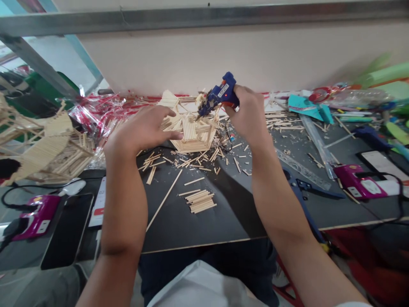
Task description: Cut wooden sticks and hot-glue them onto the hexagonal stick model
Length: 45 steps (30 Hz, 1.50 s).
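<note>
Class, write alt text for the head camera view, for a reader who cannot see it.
A person's right hand holds a blue glue gun, nozzle aimed at a model of thin wooden sticks that the left hand steadies on a dark table. Loose cut sticks lie nearer the person, and a purple tool sits to the right.

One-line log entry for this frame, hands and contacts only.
right hand: grips blue hot-glue gun, nozzle on pale wooden-stick model | left hand: flat on model | loose cut wooden sticks: on dark tabletop
</note>
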### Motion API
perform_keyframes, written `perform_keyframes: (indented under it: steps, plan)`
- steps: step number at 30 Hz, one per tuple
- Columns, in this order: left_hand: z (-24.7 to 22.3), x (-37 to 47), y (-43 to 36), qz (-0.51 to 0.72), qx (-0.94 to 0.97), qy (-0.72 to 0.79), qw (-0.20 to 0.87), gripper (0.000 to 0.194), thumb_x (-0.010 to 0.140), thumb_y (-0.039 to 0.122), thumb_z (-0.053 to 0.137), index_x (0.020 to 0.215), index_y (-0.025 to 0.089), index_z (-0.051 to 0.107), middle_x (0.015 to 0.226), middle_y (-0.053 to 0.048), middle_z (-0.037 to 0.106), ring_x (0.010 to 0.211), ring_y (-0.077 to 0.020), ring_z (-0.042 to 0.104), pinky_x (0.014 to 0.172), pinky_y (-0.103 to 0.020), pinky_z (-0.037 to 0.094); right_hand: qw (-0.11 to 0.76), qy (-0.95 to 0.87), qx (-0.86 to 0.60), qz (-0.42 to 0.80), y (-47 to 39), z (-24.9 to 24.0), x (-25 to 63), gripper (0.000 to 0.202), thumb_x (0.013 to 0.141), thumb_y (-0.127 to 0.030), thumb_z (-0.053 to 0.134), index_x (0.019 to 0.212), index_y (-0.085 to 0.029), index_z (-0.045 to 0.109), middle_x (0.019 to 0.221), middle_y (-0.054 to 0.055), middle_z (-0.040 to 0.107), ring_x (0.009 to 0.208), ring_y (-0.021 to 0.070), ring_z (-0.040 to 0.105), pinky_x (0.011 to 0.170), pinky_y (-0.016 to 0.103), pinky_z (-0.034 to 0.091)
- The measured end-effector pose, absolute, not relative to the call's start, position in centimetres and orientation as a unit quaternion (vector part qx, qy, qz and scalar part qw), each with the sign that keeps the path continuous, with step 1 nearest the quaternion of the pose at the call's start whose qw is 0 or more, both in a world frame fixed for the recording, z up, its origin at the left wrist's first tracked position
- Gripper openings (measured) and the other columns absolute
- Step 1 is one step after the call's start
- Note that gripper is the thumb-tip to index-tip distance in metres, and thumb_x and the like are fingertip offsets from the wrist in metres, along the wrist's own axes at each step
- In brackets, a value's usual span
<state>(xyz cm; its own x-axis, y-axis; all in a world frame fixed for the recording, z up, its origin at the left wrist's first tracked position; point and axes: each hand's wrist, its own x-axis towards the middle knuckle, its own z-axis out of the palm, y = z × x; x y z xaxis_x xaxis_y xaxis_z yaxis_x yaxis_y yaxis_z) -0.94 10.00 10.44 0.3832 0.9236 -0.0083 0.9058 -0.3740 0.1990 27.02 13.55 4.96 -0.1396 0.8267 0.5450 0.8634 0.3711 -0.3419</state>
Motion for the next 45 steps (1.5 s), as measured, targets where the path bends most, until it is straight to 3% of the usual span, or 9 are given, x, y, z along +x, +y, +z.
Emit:
perform_keyframes:
  steps: [10, 19, 25, 29, 32, 35, 40, 45]
  plan:
    - [10.5, -1.4, 10.2, 0.096, 0.84, 0.532, 0.045, 0.055, 0.088, 0.057, 0.068, 0.132, 0.024, 0.071, 0.133, -0.012, 0.072, 0.13, -0.0345, 0.061, 0.114, -0.047, 0.045, 0.333, -0.737, -0.588, -0.02, 13.3, 5.2, 26.5, 0.034, 0.098, -0.043, 0.055, 0.128, -0.028, 0.061, 0.111, 0.016, 0.07, 0.113, 0.0387, 0.062, 0.09, 0.046, 0.05]
    - [10.2, -1.5, 10.3, 0.091, 0.837, 0.537, 0.046, 0.054, 0.086, 0.057, 0.07, 0.128, 0.024, 0.073, 0.128, -0.011, 0.074, 0.123, -0.0333, 0.065, 0.111, -0.046, 0.048, 0.329, -0.737, -0.59, -0.026, 13.0, 5.5, 26.4, 0.033, 0.101, -0.047, 0.051, 0.127, -0.029, 0.06, 0.109, 0.015, 0.067, 0.113, 0.0371, 0.058, 0.09, 0.042, 0.044]
    - [11.2, -1.6, 9.6, 0.108, 0.828, 0.547, 0.058, 0.052, 0.087, 0.052, 0.069, 0.13, 0.022, 0.072, 0.135, -0.01, 0.073, 0.125, -0.0331, 0.065, 0.112, -0.046, 0.048, 0.348, -0.729, -0.59, -0.002, 13.2, 5.4, 26.6, 0.027, 0.101, -0.047, 0.053, 0.117, -0.027, 0.061, 0.103, 0.014, 0.066, 0.111, 0.0334, 0.053, 0.092, 0.041, 0.04]
    - [11.9, -2.4, 8.8, 0.166, 0.8, 0.573, 0.07, 0.049, 0.091, 0.046, 0.067, 0.128, 0.014, 0.074, 0.13, -0.011, 0.075, 0.11, -0.028, 0.07, 0.105, -0.042, 0.052, 0.386, -0.694, -0.608, -0.005, 13.1, 5.7, 26.9, 0.018, 0.095, -0.04, 0.061, 0.108, -0.027, 0.061, 0.107, 0.015, 0.068, 0.104, 0.0343, 0.058, 0.092, 0.045, 0.044]
    - [12.4, -3.5, 8.2, 0.217, 0.783, 0.577, 0.088, 0.049, 0.094, 0.048, 0.066, 0.124, 0.01, 0.075, 0.126, -0.012, 0.076, 0.102, -0.0245, 0.071, 0.099, -0.041, 0.056, 0.405, -0.658, -0.634, -0.027, 12.4, 6.1, 28.0, 0.015, 0.089, -0.037, 0.068, 0.098, -0.027, 0.063, 0.097, 0.012, 0.07, 0.093, 0.033, 0.062, 0.089, 0.047, 0.047]
    - [12.9, -4.6, 7.5, 0.267, 0.758, 0.592, 0.067, 0.047, 0.096, 0.054, 0.066, 0.118, 0.014, 0.076, 0.12, -0.008, 0.078, 0.102, -0.0241, 0.071, 0.1, -0.04, 0.057, 0.397, -0.616, -0.68, -0.034, 11.2, 6.2, 30.2, 0.015, 0.084, -0.037, 0.071, 0.087, -0.025, 0.063, 0.085, 0.009, 0.069, 0.08, 0.0293, 0.062, 0.082, 0.046, 0.049]
    - [13.1, -5.5, 6.7, 0.339, 0.694, 0.635, -0.014, 0.048, 0.098, 0.053, 0.063, 0.117, 0.01, 0.076, 0.11, -0.006, 0.08, 0.1, -0.0212, 0.074, 0.095, -0.035, 0.061, 0.251, -0.563, -0.788, 0.0, 9.0, 3.7, 34.5, 0.027, 0.086, -0.046, 0.068, 0.072, -0.024, 0.063, 0.069, 0.009, 0.062, 0.078, 0.0332, 0.066, 0.077, 0.046, 0.051]
    - [12.9, -5.7, 6.4, 0.37, 0.672, 0.64, -0.039, 0.044, 0.096, 0.053, 0.063, 0.112, 0.014, 0.077, 0.108, 0.0, 0.08, 0.1, -0.0199, 0.075, 0.091, -0.031, 0.063, 0.027, -0.57, -0.817, 0.081, 7.2, 0.6, 35.0, 0.04, 0.095, -0.047, 0.063, 0.094, -0.01, 0.077, 0.09, 0.023, 0.073, 0.096, 0.0408, 0.072, 0.082, 0.046, 0.053]
